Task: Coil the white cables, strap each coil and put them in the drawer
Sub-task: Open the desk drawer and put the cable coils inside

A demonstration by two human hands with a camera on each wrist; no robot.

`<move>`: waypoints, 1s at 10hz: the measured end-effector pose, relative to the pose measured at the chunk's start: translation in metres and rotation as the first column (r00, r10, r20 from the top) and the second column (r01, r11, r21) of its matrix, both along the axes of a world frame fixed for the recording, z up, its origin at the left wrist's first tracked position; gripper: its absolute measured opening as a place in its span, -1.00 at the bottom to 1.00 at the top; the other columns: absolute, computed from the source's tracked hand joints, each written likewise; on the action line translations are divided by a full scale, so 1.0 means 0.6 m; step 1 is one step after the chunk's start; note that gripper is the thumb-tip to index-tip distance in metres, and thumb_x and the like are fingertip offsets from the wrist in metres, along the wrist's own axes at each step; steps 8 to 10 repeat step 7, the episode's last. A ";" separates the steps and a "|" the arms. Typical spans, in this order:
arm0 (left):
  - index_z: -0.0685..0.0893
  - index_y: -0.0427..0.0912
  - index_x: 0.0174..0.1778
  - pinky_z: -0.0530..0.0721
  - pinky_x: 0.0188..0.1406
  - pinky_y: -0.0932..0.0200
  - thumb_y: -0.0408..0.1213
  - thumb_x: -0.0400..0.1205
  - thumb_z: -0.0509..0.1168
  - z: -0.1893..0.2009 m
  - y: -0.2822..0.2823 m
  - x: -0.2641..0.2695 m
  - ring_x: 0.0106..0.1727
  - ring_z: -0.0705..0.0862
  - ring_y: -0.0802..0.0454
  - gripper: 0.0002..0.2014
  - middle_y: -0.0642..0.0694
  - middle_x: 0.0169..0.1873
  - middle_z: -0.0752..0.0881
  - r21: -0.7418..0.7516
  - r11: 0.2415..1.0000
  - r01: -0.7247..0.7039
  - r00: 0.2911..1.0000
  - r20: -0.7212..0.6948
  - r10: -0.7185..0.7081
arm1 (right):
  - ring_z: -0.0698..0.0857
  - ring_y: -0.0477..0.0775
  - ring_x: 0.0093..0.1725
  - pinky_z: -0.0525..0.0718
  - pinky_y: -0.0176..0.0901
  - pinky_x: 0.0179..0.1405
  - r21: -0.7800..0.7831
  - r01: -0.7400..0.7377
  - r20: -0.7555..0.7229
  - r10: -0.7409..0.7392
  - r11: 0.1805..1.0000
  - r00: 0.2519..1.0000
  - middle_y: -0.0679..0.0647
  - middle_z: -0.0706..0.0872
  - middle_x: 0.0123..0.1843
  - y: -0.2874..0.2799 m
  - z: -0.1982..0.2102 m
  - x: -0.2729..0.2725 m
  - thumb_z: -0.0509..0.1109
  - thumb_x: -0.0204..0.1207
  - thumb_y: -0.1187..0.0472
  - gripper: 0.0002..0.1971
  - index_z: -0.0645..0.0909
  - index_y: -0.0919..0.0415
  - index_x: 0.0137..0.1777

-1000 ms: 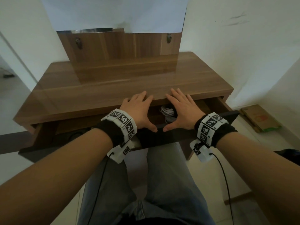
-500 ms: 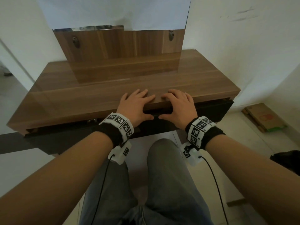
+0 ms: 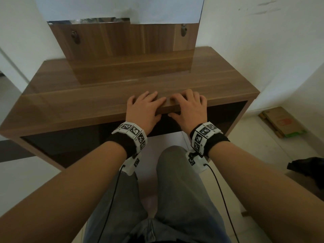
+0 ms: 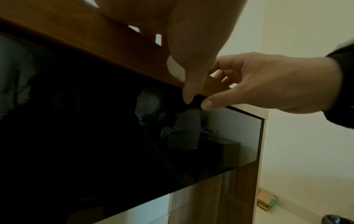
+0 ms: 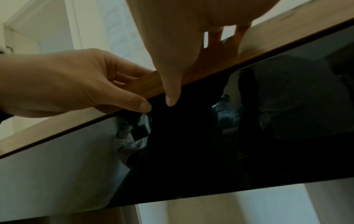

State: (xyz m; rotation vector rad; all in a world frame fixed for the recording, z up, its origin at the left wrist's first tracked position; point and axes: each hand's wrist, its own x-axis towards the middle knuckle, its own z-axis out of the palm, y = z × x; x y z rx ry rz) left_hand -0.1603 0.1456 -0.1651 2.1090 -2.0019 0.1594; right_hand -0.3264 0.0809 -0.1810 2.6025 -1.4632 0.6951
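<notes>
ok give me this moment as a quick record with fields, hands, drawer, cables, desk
left hand: fingers flat on the desk top, thumb at the drawer's top edge
right hand: the same, beside the left
drawer: glossy black front flush under the desk top, looks closed
cables: none in view
desk: brown wood
floor: flattened cardboard on the right

Both forearms are bare, and each wrist wears a black fabric cuff (image 3: pixel 122 142) wrapped by a white band of square black-and-white coded markers (image 3: pixel 133 131). Under each wrist hangs a small white camera unit (image 3: pixel 196 163) with its own marker, trailing a thin black cable (image 3: pixel 219 193). The legs are in grey-blue jeans (image 3: pixel 178 199).
</notes>
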 end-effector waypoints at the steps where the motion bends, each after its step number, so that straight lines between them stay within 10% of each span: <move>1: 0.34 0.23 0.66 0.14 0.64 -0.37 -0.05 0.66 0.36 -0.002 0.000 0.000 0.72 0.23 -0.10 -0.37 0.00 0.70 0.33 -0.005 1.000 0.007 1.000 0.006 -0.007 | 0.53 0.20 0.34 0.35 0.22 0.45 -0.015 -0.007 -0.020 0.007 1.000 1.000 0.05 0.56 0.32 0.001 -0.004 -0.001 0.50 0.44 -0.15 -0.49 0.51 -0.14 0.37; 6: 0.13 0.21 0.74 -0.02 0.72 -0.29 0.11 0.70 0.23 -0.007 0.014 0.010 0.78 0.04 -0.04 -0.31 0.02 0.77 0.12 0.047 0.994 0.098 0.995 -0.004 -0.098 | 0.36 0.17 0.59 0.14 0.23 0.69 0.180 -0.055 0.005 0.055 0.982 0.998 0.06 0.43 0.56 0.010 0.014 -0.014 0.51 0.42 -0.08 -0.23 0.29 -0.14 0.62; 7: 0.38 0.19 0.65 0.16 0.71 -0.16 -0.02 0.71 0.31 0.020 0.011 0.027 0.68 0.29 0.07 -0.45 0.07 0.66 0.39 -0.019 0.998 0.059 0.895 -0.442 -0.062 | 0.42 -0.01 0.51 0.34 0.11 0.61 0.263 -0.147 0.263 0.076 0.954 0.962 -0.03 0.44 0.53 0.011 0.049 -0.019 0.54 0.46 -0.07 -0.22 0.27 -0.10 0.64; 10: 0.38 0.19 0.65 0.16 0.71 -0.16 -0.02 0.71 0.31 0.020 0.011 0.027 0.68 0.29 0.07 -0.45 0.07 0.66 0.39 -0.019 0.998 0.059 0.895 -0.442 -0.062 | 0.42 -0.01 0.51 0.34 0.11 0.61 0.263 -0.147 0.263 0.076 0.954 0.962 -0.03 0.44 0.53 0.011 0.049 -0.019 0.54 0.46 -0.07 -0.22 0.27 -0.10 0.64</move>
